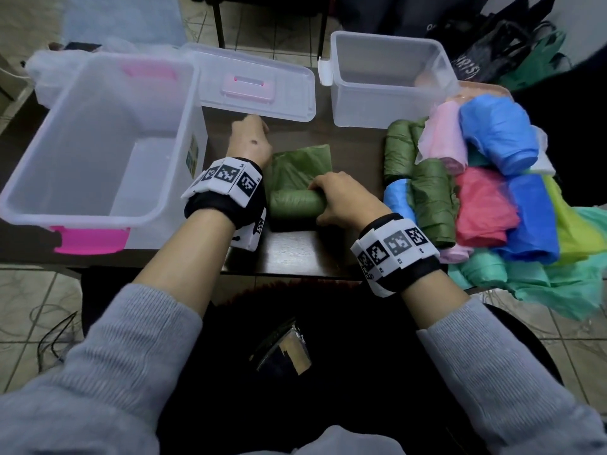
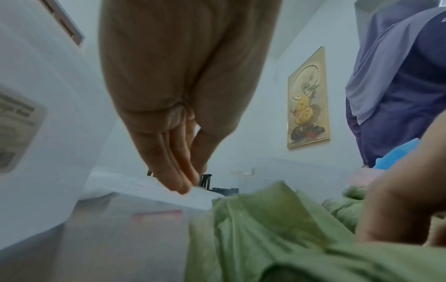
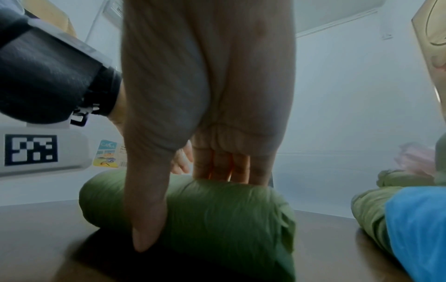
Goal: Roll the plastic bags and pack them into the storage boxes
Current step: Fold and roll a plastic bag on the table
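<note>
Nearest the camera, my grey-sleeved forearms reach over the dark brown table [image 1: 295, 254]. Largest in view is the big clear plastic storage box with pink latches [image 1: 98, 152], standing empty at my left; its clear lid with a pink handle [image 1: 253, 87] lies behind my hands, and a smaller clear plastic box [image 1: 391, 80] stands at the far right. Beside that, a heap of rolled plastic bags in green, blue, pink and red [image 1: 476, 178] waits on the table's right end. Between the boxes lies the olive-green plastic bag [image 1: 295, 192], half rolled: the near part is a tight cylinder, the far part still flat. My right hand [image 1: 345, 198] curls over the roll's right end, thumb in front, fingers [image 3: 231, 166] behind. My left hand [image 1: 251, 142] hovers near the lid's edge, fingers straight and together, holding nothing, just left of the flat part. I judge the rolling step is midway; next the roll must be pushed forward evenly, kept tight, before packing.
</note>
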The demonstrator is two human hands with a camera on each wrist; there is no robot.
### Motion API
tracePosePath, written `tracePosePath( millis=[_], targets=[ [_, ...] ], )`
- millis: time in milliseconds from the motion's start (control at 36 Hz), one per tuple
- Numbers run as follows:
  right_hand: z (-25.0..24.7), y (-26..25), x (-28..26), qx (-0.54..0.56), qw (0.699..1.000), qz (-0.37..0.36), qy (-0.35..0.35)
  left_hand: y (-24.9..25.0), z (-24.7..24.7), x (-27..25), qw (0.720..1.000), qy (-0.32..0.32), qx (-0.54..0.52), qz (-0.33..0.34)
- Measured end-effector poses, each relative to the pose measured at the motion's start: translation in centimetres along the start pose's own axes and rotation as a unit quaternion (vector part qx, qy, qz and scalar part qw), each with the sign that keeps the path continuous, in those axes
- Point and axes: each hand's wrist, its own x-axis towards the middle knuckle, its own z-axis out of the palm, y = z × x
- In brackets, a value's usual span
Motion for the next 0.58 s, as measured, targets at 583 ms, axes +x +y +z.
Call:
tracePosePath(
  millis=[583],
  targets=[
    [-1.3,1.3,0.7,0.075,0.993,-0.013,-0.090,-0.7,0.2,-5.2,0.939,-0.241,0.191,0.154]
  ],
)
